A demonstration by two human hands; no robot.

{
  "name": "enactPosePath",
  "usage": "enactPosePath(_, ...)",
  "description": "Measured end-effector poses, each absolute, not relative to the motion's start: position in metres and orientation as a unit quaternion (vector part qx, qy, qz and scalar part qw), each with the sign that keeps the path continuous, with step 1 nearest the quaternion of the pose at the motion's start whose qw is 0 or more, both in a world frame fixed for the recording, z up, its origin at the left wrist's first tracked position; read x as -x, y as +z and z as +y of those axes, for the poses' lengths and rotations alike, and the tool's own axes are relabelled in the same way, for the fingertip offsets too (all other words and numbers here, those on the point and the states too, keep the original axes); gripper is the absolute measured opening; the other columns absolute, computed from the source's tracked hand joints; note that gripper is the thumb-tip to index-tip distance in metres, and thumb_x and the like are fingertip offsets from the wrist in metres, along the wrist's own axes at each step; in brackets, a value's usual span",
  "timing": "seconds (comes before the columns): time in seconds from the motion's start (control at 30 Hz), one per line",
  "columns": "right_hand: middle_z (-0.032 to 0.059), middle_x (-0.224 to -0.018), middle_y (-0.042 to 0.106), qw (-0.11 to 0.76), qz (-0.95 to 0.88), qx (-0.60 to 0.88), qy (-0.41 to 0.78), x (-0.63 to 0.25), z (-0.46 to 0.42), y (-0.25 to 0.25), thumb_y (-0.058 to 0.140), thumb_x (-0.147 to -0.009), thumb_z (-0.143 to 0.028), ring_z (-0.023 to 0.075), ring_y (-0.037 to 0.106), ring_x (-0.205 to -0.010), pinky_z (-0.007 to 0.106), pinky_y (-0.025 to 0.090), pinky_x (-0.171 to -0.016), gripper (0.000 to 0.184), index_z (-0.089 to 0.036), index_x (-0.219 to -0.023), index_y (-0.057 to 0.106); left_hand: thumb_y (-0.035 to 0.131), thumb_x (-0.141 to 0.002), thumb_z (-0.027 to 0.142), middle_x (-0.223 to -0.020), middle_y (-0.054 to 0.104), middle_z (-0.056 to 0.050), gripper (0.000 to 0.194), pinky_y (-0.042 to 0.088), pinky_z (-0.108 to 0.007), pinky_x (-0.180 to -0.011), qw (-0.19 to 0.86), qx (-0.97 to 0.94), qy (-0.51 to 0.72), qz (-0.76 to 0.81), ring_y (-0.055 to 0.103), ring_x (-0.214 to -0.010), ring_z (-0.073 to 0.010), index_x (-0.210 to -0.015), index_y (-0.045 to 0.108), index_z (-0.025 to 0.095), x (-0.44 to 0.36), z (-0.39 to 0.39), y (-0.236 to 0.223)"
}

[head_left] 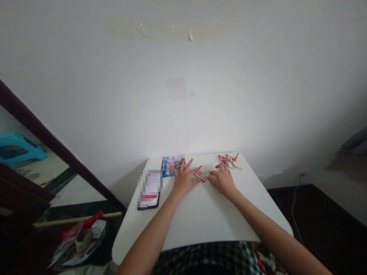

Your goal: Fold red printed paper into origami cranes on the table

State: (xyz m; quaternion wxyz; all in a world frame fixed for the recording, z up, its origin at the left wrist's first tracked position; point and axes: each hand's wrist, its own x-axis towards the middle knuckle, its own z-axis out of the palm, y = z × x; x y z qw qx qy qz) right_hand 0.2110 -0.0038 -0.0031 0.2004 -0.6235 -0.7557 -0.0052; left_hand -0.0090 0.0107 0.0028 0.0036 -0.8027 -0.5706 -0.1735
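Observation:
A small folded piece of printed paper [204, 175], white with red and orange, lies on the white table between my hands. My left hand [183, 179] rests with its fingers spread, index finger and thumb against the paper's left side and other fingers reaching over a blue printed leaflet [168, 167]. At the paper's right edge, my right hand [223, 180] has its fingers curled, with thumb and index fingertip pinching there. Just beyond the right hand sit red-and-white folded paper pieces [229, 159] with pointed tips.
A phone [151, 187], its screen blurred out, lies at the table's left. The white table [200, 225] meets a white wall [215, 95] at the back. On the floor at left are a bag of litter [83, 240] and a wooden stick [77, 219]; a blue stool [20, 149] stands farther off.

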Motion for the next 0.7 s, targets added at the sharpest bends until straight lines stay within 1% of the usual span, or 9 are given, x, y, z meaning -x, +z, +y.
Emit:
enactPosePath(0.07,0.0131,-0.133,0.054,0.21,-0.757,0.618,0.001,-0.209,0.001,-0.002,0.064,-0.094,-0.046,0.0301,0.046,-0.129,0.044,0.04,-0.109,0.031,-0.027,-0.116,0.077,0.054,-0.09,0.068,-0.169,0.027,0.008,0.047,0.0,-0.079,-0.117,0.009,0.8,-0.175,-0.574,0.019,-0.155,-0.0395,-0.135,0.058,0.057,0.009,0.011,0.002)
enactPosePath(0.13,0.0136,-0.13,0.055,0.224,-0.761,0.609,0.002,-0.209,0.006,-0.005,0.066,-0.092,-0.042,0.0311,0.045,-0.13,0.046,0.04,-0.11,0.027,-0.025,-0.11,0.078,0.054,-0.09,0.068,-0.169,0.027,0.008,0.046,0.001,-0.079,-0.118,0.011,0.794,-0.177,-0.581,0.02,-0.154,-0.0402,-0.133,0.061,0.056,0.009,0.011,0.002)
enactPosePath(0.2,0.0146,-0.129,0.057,0.244,-0.768,0.592,0.0,-0.208,0.011,-0.011,0.069,-0.09,-0.039,0.0324,0.045,-0.131,0.048,0.041,-0.11,0.025,-0.022,-0.106,0.078,0.054,-0.089,0.069,-0.169,0.027,0.007,0.047,0.003,-0.079,-0.118,0.011,0.789,-0.18,-0.587,0.022,-0.153,-0.0409,-0.134,0.06,0.056,0.009,0.011,0.002)
enactPosePath(0.3,0.0154,-0.126,0.058,0.287,-0.767,0.574,0.004,-0.209,0.015,-0.024,0.07,-0.089,-0.034,0.0323,0.048,-0.128,0.048,0.044,-0.109,0.026,-0.019,-0.109,0.076,0.055,-0.087,0.071,-0.169,0.028,0.006,0.05,0.004,-0.077,-0.119,0.008,0.787,-0.179,-0.59,0.022,-0.153,-0.0419,-0.135,0.059,0.056,0.009,0.01,0.004)
enactPosePath(0.47,0.0144,-0.125,0.059,0.341,-0.756,0.558,0.014,-0.212,0.017,-0.038,0.07,-0.089,-0.032,0.0315,0.051,-0.124,0.048,0.048,-0.105,0.024,-0.021,-0.11,0.076,0.06,-0.081,0.075,-0.168,0.031,0.004,0.058,0.003,-0.076,-0.12,-0.009,0.783,-0.185,-0.594,0.02,-0.154,-0.0418,-0.135,0.061,0.054,0.008,0.009,0.004)
enactPosePath(0.6,0.013,-0.123,0.061,0.352,-0.757,0.549,0.038,-0.216,0.019,-0.039,0.072,-0.087,-0.029,0.0306,0.052,-0.122,0.049,0.047,-0.105,0.021,-0.023,-0.106,0.077,0.061,-0.079,0.077,-0.167,0.033,0.002,0.06,0.001,-0.076,-0.119,-0.012,0.782,-0.188,-0.595,0.02,-0.153,-0.0421,-0.135,0.062,0.052,0.008,0.009,0.004)
enactPosePath(0.7,0.012,-0.123,0.062,0.355,-0.759,0.542,0.055,-0.218,0.02,-0.039,0.072,-0.086,-0.026,0.0304,0.052,-0.122,0.049,0.046,-0.105,0.021,-0.024,-0.106,0.078,0.062,-0.081,0.074,-0.167,0.033,-0.002,0.06,0.0,-0.075,-0.12,-0.013,0.783,-0.194,-0.591,0.021,-0.154,-0.0403,-0.135,0.062,0.049,0.008,0.009,0.003)
